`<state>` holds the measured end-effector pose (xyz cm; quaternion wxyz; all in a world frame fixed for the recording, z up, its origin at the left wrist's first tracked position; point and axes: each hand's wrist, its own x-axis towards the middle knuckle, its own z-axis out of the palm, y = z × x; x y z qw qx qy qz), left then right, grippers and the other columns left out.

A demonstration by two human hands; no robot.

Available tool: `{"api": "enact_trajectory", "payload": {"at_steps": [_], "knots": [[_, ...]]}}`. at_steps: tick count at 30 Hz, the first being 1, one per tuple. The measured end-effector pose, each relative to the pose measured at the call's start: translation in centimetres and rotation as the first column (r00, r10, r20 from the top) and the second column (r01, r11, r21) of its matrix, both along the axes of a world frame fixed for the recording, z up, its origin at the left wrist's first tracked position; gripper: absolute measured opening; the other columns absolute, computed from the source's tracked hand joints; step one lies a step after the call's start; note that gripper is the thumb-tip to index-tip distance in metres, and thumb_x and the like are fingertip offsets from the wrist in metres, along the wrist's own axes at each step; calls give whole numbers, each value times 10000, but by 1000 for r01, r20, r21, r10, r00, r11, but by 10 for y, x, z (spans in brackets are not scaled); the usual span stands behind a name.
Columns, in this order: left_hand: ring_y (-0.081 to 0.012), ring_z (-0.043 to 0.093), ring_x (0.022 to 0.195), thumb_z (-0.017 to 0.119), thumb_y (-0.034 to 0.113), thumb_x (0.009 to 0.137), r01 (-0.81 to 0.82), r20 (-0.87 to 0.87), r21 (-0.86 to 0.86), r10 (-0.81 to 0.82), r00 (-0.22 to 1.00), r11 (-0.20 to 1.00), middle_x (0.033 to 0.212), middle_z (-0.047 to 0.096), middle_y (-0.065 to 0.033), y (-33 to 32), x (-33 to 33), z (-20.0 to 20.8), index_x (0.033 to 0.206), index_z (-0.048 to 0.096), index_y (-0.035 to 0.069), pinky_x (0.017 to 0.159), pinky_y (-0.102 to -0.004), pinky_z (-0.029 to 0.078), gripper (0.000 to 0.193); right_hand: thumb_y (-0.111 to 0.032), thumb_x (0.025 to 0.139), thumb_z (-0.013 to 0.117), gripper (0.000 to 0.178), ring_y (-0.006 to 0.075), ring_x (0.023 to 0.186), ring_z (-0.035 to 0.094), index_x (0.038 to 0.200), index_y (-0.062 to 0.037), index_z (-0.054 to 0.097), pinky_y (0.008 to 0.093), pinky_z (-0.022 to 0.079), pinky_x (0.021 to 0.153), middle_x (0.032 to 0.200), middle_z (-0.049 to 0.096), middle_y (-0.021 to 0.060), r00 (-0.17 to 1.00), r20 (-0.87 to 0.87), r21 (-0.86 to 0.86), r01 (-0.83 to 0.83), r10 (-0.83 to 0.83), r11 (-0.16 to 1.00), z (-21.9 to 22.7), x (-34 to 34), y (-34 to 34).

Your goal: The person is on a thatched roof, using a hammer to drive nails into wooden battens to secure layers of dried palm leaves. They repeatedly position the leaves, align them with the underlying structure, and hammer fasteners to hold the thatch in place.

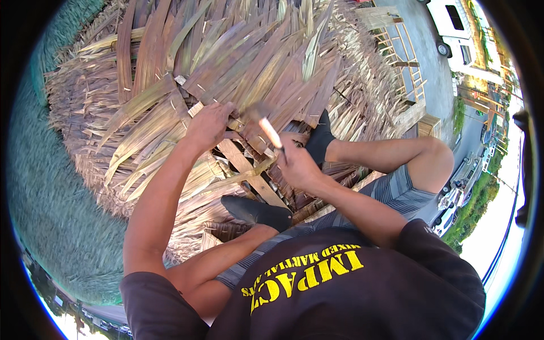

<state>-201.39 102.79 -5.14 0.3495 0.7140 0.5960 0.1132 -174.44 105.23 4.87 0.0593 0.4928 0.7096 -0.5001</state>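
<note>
Head view: our right hand (300, 166) has its fingers wrapped round the handle of a hammer (271, 134). Hammer sits between our hands, over the dry leaves (150, 139); its head is motion-blurred, can't make out the shape. Grip end hidden in our palm. Our left hand (208, 126) is down at the leaves near a wooden slat (243, 161); fingers bent, can't tell if they pinch anything. Slat partly covered by leaves. Van (453, 28) cut off at the rim.
</note>
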Motion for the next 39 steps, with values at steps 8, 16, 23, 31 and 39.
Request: {"api": "enact_trajectory", "payload": {"at_steps": [8, 16, 23, 31, 39], "knots": [[-348, 600, 1072, 754, 314, 848, -57, 31, 110, 54, 998, 992, 1098, 659, -154, -20, 1, 10, 1111, 577, 30, 932, -427, 488, 425, -179, 1019, 519, 296, 519, 674, 626, 1195, 8, 372, 551, 476, 581, 700, 606, 300, 999, -40, 155, -24, 31, 988, -20, 0, -8], [-261, 639, 1054, 611, 175, 923, -1, -256, -28, -6, 967, 1000, 1159, 583, -82, -42, 33, 25, 1078, 647, 93, 761, -413, 576, 179, -253, 979, 634, 284, 474, 697, 640, 1073, -23, 494, 526, 487, 632, 730, 614, 267, 997, -52, 306, 78, -65, 949, -16, 19, 70], [-354, 679, 886, 613, 135, 901, 248, 480, -257, -99, 872, 934, 874, 691, -162, -96, 68, 60, 904, 703, 32, 787, -453, 546, 137, -178, 905, 767, 250, 177, 776, 608, 1071, -38, 642, 339, 504, 741, 826, 634, 57, 991, 61, 53, -122, 119, 991, -26, 30, 97], [-375, 649, 1016, 605, 55, 844, -250, -317, -74, 214, 924, 966, 1059, 703, -142, -122, -26, 73, 987, 712, 65, 872, -485, 515, 179, -282, 938, 711, 375, 419, 908, 651, 1212, -57, 589, 476, 511, 838, 979, 681, 208, 783, -308, 127, -529, 541, 839, -58, 23, 34], [-462, 517, 1256, 661, 180, 942, -947, -225, 192, 951, 212, 257, 1357, 553, -303, -324, -31, 35, 1379, 527, -12, 1041, -540, 425, 496, -314, 930, 706, 352, 434, 886, 651, 1173, -78, 610, 486, 508, 760, 928, 686, 200, 706, -74, 96, -698, 704, 710, -27, -125, 49]]}}
